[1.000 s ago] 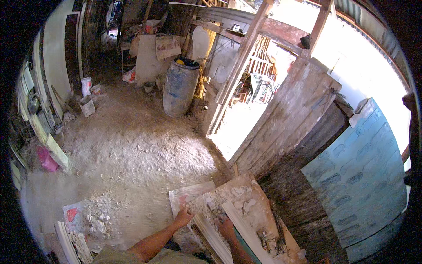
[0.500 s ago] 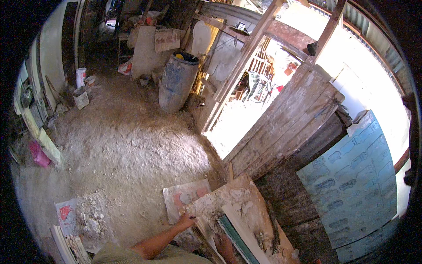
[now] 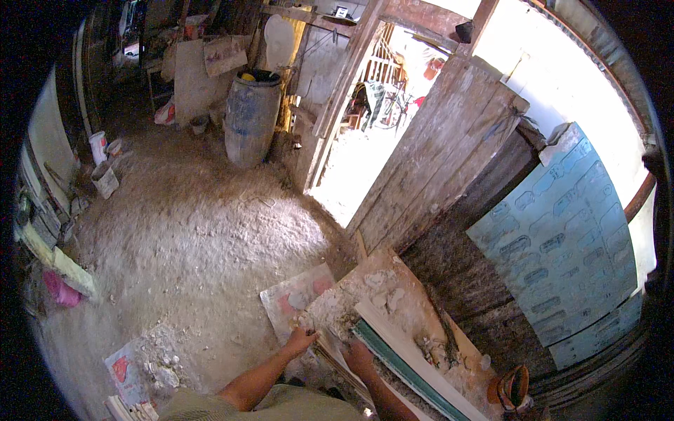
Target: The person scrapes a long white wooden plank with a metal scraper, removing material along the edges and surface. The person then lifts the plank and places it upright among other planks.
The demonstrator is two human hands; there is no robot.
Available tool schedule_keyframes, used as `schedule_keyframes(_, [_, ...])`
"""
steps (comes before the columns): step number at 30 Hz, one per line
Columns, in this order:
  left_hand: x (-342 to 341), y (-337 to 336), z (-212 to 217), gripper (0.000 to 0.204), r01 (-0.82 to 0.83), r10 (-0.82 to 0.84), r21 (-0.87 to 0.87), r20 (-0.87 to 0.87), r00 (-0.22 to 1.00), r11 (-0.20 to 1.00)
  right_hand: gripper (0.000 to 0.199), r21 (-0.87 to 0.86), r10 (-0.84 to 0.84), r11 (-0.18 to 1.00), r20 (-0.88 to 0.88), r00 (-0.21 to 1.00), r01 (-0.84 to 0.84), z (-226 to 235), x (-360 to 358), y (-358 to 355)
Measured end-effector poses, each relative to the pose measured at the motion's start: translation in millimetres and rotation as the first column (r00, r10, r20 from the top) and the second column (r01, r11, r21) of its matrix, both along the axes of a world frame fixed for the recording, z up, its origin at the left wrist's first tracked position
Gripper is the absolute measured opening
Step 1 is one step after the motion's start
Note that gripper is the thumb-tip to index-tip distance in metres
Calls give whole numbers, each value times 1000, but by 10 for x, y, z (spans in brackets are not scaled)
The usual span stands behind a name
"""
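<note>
My left hand (image 3: 302, 340) is closed at the far end of a long, narrow pale moulding strip (image 3: 342, 363), at the left edge of a worktable. On the strip's other side, my right hand (image 3: 359, 356) rests between it and a long green-edged bar (image 3: 397, 363); its fingers are mostly hidden. Beside the green bar a long whitish board (image 3: 425, 361) runs the same way. Under these is the plaster-smeared wooden tabletop (image 3: 393, 270), with crumbs and dried lumps on it.
A dusty floor (image 3: 210, 231) stretches ahead, with stained sheets (image 3: 302, 295) beside the table and white rubble (image 3: 163, 361) at lower left. A blue barrel (image 3: 253, 123) stands by the bright doorway. A wooden panel (image 3: 439, 147) and a blue patterned sheet (image 3: 562, 245) stand to the right.
The view has shifted, bringing my right forearm and an orange-brown container at lower right further into sight. My left hand stays at the strip's end.
</note>
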State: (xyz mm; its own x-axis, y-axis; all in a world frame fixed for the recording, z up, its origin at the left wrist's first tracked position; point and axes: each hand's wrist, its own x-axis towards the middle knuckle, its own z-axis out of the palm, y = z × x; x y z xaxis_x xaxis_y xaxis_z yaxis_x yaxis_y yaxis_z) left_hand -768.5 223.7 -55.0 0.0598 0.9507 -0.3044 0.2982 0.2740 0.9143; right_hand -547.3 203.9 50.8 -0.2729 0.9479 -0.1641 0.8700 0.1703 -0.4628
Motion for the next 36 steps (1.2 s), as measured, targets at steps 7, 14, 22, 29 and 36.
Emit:
schedule_keyframes(7, [-29, 14, 19, 37, 25, -15, -130, 82, 997, 991, 35, -57, -195, 978, 73, 978, 199, 62, 573, -676])
schedule_keyframes(14, [-16, 18, 78, 42, 44, -43, -16, 85, 995, 999, 38, -45, -151, 987, 22, 988, 152, 141, 330, -507])
schedule_keyframes(22, [16, -44, 282, 46, -19, 18, -31, -25, 1000, 999, 35, 118, 2, 993, -59, 998, 5, -358, -2, -57])
schedule_keyframes(29, [-75, 93, 72, 42, 79, -66, 97, -129, 989, 992, 31, 38, -6, 999, -35, 999, 7, 145, -229, 5])
schedule_keyframes(36, [-218, 113, 58, 47, 97, -99, -73, -24, 995, 993, 33, 103, -157, 984, 153, 976, 143, 146, -88, -279])
